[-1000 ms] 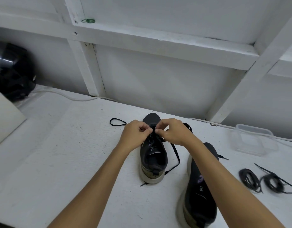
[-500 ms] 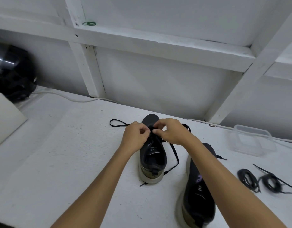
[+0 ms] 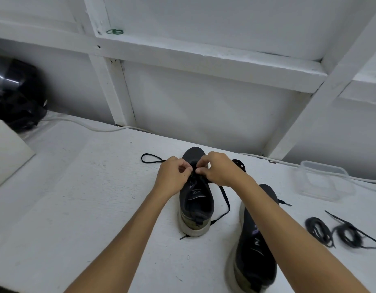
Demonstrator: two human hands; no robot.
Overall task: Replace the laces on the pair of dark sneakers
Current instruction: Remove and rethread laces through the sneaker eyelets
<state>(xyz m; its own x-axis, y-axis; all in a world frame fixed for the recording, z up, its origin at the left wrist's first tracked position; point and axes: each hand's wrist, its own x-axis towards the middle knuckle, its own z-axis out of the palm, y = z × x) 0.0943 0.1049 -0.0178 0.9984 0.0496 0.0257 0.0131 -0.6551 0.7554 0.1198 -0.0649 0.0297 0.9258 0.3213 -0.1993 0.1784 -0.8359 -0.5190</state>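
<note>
A dark sneaker [image 3: 196, 205] with a pale sole stands upright on the white table [image 3: 77, 208], heel toward me. My left hand [image 3: 172, 176] and my right hand [image 3: 220, 169] meet over its eyelets near the toe, both pinching the black lace [image 3: 225, 199]. One end of that lace loops out to the left of the toe; the other trails down the shoe's right side to the heel. The second dark sneaker [image 3: 254, 248] lies at lower right, partly hidden by my right forearm. Two coiled black laces [image 3: 335, 232] lie at right.
A clear plastic container [image 3: 322, 180] sits at the back right. A black helmet-like object [image 3: 13, 94] and a pale board [image 3: 7, 153] are at far left. White wall framing stands right behind the table, with a white cable along its base.
Both hands stay at the eyelets with small finger shifts. The view has tilted slightly; the shoes and laces have not moved.
</note>
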